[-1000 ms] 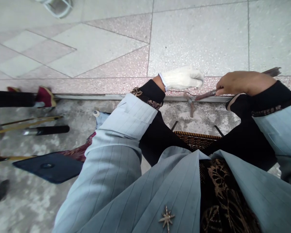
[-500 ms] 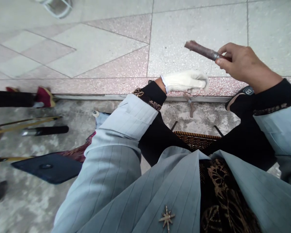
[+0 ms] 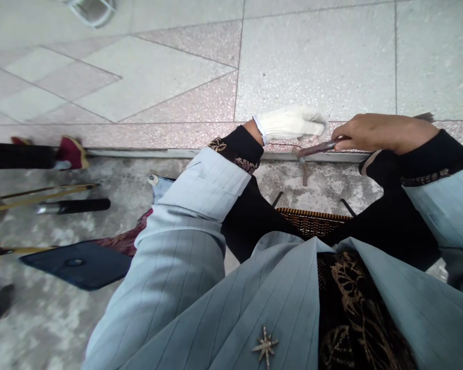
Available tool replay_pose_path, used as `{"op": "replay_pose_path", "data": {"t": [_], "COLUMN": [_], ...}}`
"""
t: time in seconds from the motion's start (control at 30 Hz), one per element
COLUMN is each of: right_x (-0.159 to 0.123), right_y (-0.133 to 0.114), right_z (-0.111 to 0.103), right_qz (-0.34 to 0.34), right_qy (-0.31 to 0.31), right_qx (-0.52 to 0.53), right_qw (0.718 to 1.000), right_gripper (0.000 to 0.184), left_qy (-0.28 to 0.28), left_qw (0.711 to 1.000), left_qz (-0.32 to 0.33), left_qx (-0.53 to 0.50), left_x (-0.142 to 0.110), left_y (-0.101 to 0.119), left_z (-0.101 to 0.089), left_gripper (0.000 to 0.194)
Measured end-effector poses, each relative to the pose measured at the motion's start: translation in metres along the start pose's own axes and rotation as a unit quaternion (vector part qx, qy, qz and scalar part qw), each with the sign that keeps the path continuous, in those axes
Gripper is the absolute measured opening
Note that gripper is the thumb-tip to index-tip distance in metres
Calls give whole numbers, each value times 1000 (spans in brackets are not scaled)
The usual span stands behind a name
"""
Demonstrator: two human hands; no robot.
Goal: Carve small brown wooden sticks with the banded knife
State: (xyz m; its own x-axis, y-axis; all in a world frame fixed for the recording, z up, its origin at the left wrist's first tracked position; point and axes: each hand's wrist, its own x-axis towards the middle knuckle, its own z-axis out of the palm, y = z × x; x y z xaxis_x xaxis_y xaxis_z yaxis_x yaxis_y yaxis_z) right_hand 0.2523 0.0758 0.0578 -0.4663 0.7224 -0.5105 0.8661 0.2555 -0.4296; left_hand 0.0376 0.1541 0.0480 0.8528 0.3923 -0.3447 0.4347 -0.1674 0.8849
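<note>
My left hand (image 3: 293, 123), in a white knit glove, is curled over the kerb edge with its fingers closed; what lies inside them is hidden. A thin dark line runs beneath that palm. Below the glove, a short brown twig-like piece (image 3: 304, 172) shows against the concrete. My bare right hand (image 3: 370, 134) is closed around a reddish-brown wooden stick (image 3: 317, 149) with wire wound round it. The stick's left end lies at the top of the twig-like piece; whether they touch is unclear. Past my right wrist, a dark grey end (image 3: 424, 117) sticks out.
Between my knees is a woven wicker seat edge (image 3: 312, 221). A raised terrazzo floor (image 3: 316, 61) lies ahead, above grey concrete (image 3: 119, 174). At left are another person's red shoe (image 3: 72, 152), a black-handled tool (image 3: 77, 206) and a dark blue panel (image 3: 77, 264).
My right hand has come down and turned, bringing the stick from above the floor to beside the gloved hand. The left hand stays nearly in place.
</note>
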Motion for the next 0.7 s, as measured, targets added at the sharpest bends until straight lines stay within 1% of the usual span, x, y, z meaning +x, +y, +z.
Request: {"op": "replay_pose_path", "data": {"t": [0.03,0.1,0.17,0.23,0.3,0.37,0.43,0.47,0.5,0.53,0.6,0.67,0.7], "right_x": [-2,-7,-13,-19,-23,-22,-16,-12,-8,-5,1,4,4], "right_y": [-1,-4,-8,-14,-20,-23,-23,-21,-19,-16,-9,-4,-3], "right_z": [-2,-6,-11,-15,-17,-17,-16,-15,-14,-14,-12,-10,-9], "right_qz": [-27,-56,-66,-62,-37,-6,32,61,98,138,195,201,196], "right_qy": [-10,-11,27,96,184,267,321,332,337,334,305,244,207], "right_qx": [21,58,88,138,213,287,333,336,313,265,120,-8,-43], "right_qw": [999,997,994,984,959,920,886,880,883,894,924,949,958], "right_gripper": [45,42,36,29,22,17,17,20,26,32,39,43,45], "left_qy": [6,7,-18,-41,-54,-56,-57,-61,-66,-70,-67,-56,-53], "left_qw": [1000,1000,999,998,995,991,990,991,991,992,994,996,996], "left_qz": [2,8,24,49,75,92,92,89,84,78,72,70,67], "left_qx": [-1,-22,-23,-16,-39,-79,-91,-85,-77,-66,-46,-27,-17], "left_x": [2,6,7,6,5,4,6,7,8,9,10,9,8], "left_y": [-4,-12,-19,-22,-21,-17,-15,-15,-15,-15,-16,-16,-15], "left_z": [-2,-8,-15,-19,-18,-14,-7,-4,-1,1,3,3,3], "left_gripper": [11,13,13,18,22,22,22,22,22,21,18,13,10]}}
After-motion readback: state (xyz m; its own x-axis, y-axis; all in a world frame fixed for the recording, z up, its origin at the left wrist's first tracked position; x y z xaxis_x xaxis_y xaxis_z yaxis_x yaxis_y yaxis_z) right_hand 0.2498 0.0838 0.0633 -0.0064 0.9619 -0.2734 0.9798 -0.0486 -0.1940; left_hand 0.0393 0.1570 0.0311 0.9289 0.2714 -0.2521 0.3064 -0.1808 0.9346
